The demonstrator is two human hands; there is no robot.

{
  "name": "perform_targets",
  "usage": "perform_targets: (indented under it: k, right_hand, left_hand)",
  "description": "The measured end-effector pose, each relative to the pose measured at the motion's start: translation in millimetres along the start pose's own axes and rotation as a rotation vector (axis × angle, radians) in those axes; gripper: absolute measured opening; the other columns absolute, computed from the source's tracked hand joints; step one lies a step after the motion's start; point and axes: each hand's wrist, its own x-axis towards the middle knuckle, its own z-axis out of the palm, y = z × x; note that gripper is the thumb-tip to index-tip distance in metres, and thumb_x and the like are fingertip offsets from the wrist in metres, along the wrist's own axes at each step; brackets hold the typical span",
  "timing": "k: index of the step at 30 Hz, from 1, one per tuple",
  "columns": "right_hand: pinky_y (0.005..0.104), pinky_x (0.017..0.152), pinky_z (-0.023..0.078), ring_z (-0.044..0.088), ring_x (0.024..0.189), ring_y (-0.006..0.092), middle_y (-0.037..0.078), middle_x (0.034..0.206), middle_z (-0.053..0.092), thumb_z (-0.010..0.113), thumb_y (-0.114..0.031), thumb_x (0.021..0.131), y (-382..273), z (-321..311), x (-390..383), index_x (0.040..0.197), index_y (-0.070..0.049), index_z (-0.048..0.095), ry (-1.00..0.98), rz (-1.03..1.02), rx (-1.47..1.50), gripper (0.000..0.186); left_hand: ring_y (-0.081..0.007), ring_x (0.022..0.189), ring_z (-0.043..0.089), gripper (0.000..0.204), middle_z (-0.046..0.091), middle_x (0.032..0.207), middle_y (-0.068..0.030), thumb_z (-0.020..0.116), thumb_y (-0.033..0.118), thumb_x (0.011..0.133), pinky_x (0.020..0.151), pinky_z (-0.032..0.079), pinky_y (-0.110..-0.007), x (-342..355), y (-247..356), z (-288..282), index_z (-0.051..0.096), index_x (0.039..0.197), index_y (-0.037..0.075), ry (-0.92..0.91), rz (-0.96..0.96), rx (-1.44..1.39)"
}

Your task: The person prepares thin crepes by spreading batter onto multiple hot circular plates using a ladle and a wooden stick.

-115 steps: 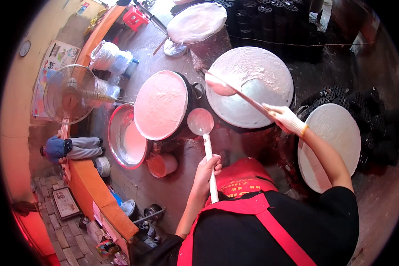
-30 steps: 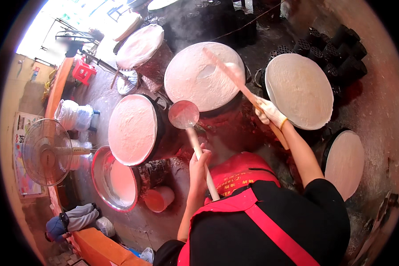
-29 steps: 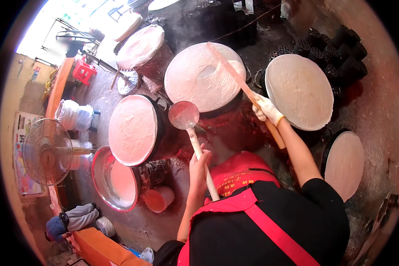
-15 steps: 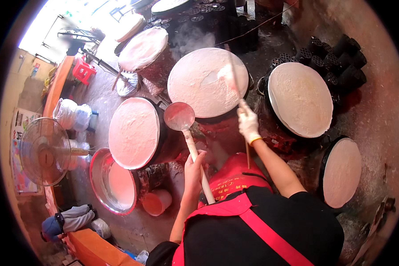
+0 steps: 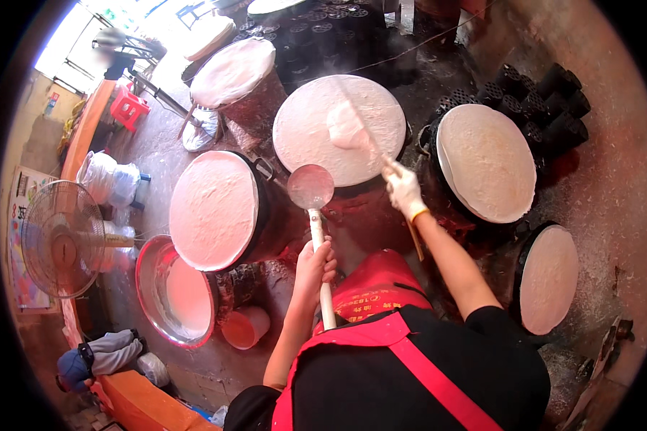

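Observation:
My left hand (image 5: 315,269) is closed around the pale handle of a long ladle (image 5: 310,187). The ladle's round bowl hangs at the near edge of the middle griddle and looks coated with batter. My right hand (image 5: 402,188), in a whitish glove with a yellow band at the wrist, grips a thin long stick (image 5: 369,140). That stick slants across the middle griddle, its far part blurred. White batter (image 5: 302,129) covers this round griddle in a thin sheet, and a thicker, wetter patch (image 5: 346,127) lies beside the stick near the centre.
Other round griddles with pale sheets stand at left (image 5: 216,212), right (image 5: 485,161) and far left (image 5: 233,72). A red-rimmed basin (image 5: 190,294) of batter and a pink bucket (image 5: 246,327) sit lower left. Black coal briquettes (image 5: 546,104) are stacked far right; a fan (image 5: 62,241) stands left.
My right hand has swung the stick over the griddle, and the wet batter patch has shifted left and nearer. The ladle has moved right and stands more upright.

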Motion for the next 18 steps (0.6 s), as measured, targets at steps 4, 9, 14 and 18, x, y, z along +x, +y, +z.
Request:
perform_targets:
  k: [4,9,14,18]
  right_hand:
    - [0.0223,0.032,0.025,0.029,0.035,0.0043,-0.009,0.052,0.034,0.053,-0.023,0.094,-16,-21,20,0.129,-0.022,0.056,0.08,0.183,-0.049,0.035]
    - [0.0199,0.032,0.026,0.029,0.037,0.0022,-0.01,0.058,0.039,0.049,-0.025,0.097,-21,-33,-57,0.128,-0.026,0.057,-0.223,0.304,-0.12,0.033]
    - [0.0174,0.039,0.026,0.031,0.048,-0.0006,-0.011,0.076,0.051,0.054,-0.01,0.094,48,-34,-79,0.132,-0.012,0.053,0.211,0.028,0.154,0.039]
    - [0.0203,0.034,0.027,0.033,0.039,0.0029,-0.008,0.063,0.046,0.054,-0.017,0.094,46,22,-89,0.135,-0.021,0.05,0.023,0.252,0.355,0.041]
  left_hand:
    - [-0.0036,0.05,0.035,0.01,0.039,0.067,0.0031,0.052,0.013,0.094,0.037,0.026,-0.017,7,3,1,0.047,0.102,0.008,-0.029,-0.043,0.029]
    - [-0.0048,0.052,0.038,0.012,0.041,0.069,0.0031,0.055,0.018,0.094,0.038,0.028,-0.018,42,16,-13,0.052,0.096,0.007,0.068,0.022,0.178]
    - [-0.0089,0.049,0.044,0.008,0.045,0.065,0.0002,0.053,0.012,0.09,0.039,0.035,-0.022,131,37,-18,0.05,0.091,0.004,0.084,0.181,0.385]
    - [-0.0171,0.049,0.05,0.012,0.049,0.069,-0.0084,0.047,0.001,0.083,0.04,0.043,-0.031,171,29,10,0.043,0.093,-0.003,0.206,0.124,0.477]
